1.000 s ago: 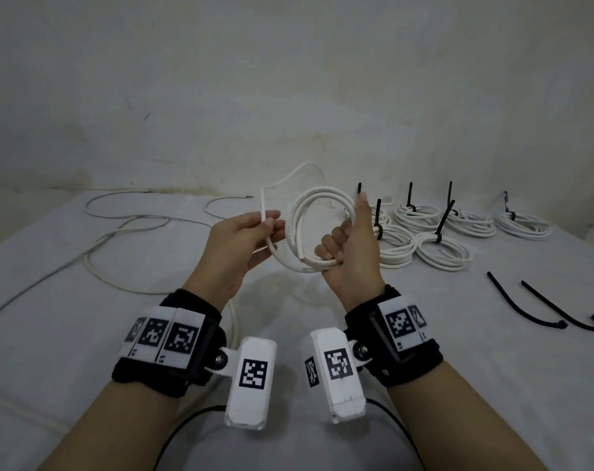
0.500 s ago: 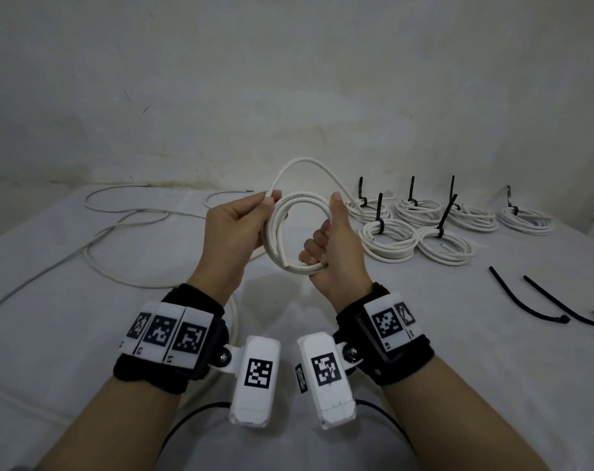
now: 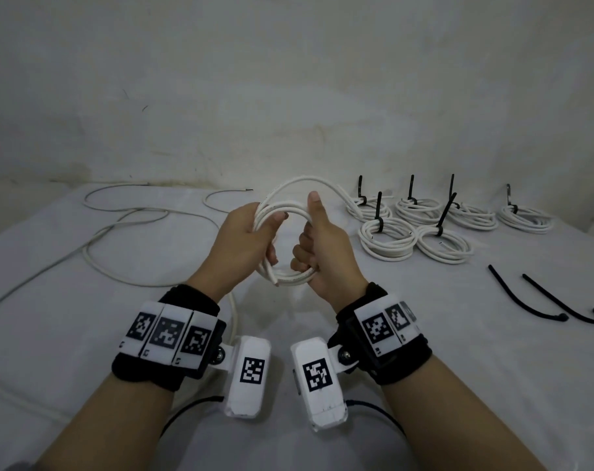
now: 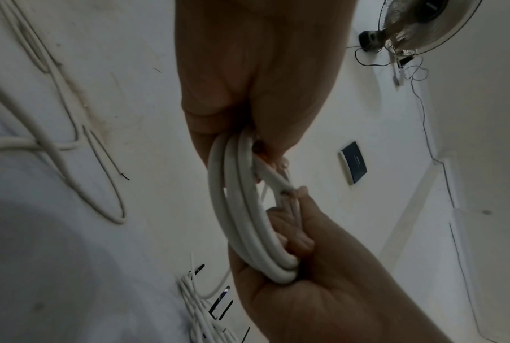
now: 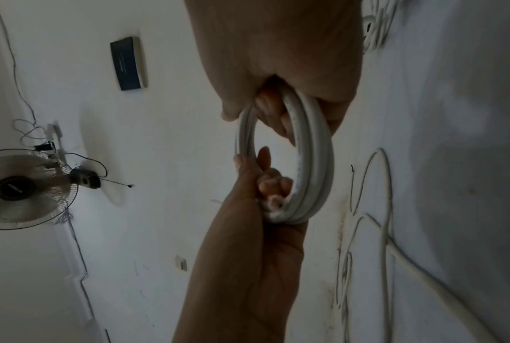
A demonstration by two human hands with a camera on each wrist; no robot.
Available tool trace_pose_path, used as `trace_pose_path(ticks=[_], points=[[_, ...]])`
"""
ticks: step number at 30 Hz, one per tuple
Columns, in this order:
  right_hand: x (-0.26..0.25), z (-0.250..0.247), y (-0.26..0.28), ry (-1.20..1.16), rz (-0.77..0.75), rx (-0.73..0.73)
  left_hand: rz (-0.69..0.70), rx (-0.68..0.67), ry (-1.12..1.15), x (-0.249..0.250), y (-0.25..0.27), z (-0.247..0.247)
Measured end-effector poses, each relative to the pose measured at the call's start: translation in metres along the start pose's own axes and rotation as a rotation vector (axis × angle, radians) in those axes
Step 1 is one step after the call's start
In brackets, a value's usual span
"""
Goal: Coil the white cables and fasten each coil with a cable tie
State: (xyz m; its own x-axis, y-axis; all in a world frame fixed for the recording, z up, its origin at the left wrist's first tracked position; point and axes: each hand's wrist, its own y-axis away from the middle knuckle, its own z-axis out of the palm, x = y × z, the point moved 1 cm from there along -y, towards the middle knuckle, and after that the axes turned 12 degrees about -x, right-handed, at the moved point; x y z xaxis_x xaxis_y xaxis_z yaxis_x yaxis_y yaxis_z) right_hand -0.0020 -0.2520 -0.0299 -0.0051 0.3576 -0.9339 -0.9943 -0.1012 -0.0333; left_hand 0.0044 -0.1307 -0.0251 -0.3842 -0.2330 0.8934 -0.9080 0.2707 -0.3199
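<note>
Both grips clenched on the round coil of white cable (image 3: 282,212): left hand (image 3: 241,239) on its left side, right hand (image 3: 326,246) opposite, above the grey cloth-covered surface (image 3: 458,334).

Bare cloth (image 3: 424,334) lies open right of the right hand (image 3: 326,248) as far as two loose black cable ties (image 3: 543,297). Tied coils (image 3: 424,229) crowd the far right. Loose white cable (image 3: 125,232) loops left of the left hand (image 3: 244,239).
</note>
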Motion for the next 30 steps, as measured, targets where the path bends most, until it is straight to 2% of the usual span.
trace_pose_path(ticks=[1, 3, 6, 8, 10, 12, 14, 18, 22, 24, 27, 30], points=[[0.000, 0.000, 0.000, 0.054, -0.021, -0.017, -0.009, 0.008, -0.016, -0.001, -0.001, -0.002], [0.000, -0.002, -0.001, 0.311, -0.128, -0.010, -0.001, 0.019, -0.089, -0.001, -0.001, -0.005], [-0.006, -0.006, 0.000, 0.692, -0.392, 0.053, 0.038, 0.018, -0.175, 0.001, 0.000, -0.009], [-0.014, -0.011, 0.000, 0.899, -0.547, 0.027, 0.049, -0.006, -0.228, 0.003, 0.001, -0.011], [-0.021, -0.019, -0.001, 1.102, -0.565, -0.037, 0.059, -0.039, -0.251, 0.004, 0.002, -0.012], [-0.021, -0.026, -0.002, 1.251, -0.485, -0.091, 0.072, -0.057, -0.267, 0.005, 0.003, -0.012], [-0.020, -0.029, -0.003, 1.250, -0.458, -0.117, 0.085, -0.047, -0.276, 0.007, 0.003, -0.012], [-0.024, -0.028, -0.004, 1.126, -0.630, -0.072, 0.096, 0.061, -0.228, 0.011, 0.004, -0.010], [-0.024, -0.022, -0.002, 1.093, -0.709, -0.029, 0.085, 0.173, -0.055, 0.012, 0.004, -0.010], [-0.023, -0.019, -0.001, 1.006, -0.700, -0.046, 0.068, 0.170, 0.060, 0.012, 0.002, -0.008], [-0.026, -0.015, 0.004, 0.741, -0.600, -0.159, 0.084, 0.108, 0.219, 0.014, 0.003, -0.006], [-0.026, -0.013, 0.007, 0.635, -0.586, -0.196, 0.050, 0.035, 0.396, 0.017, 0.004, -0.009]])
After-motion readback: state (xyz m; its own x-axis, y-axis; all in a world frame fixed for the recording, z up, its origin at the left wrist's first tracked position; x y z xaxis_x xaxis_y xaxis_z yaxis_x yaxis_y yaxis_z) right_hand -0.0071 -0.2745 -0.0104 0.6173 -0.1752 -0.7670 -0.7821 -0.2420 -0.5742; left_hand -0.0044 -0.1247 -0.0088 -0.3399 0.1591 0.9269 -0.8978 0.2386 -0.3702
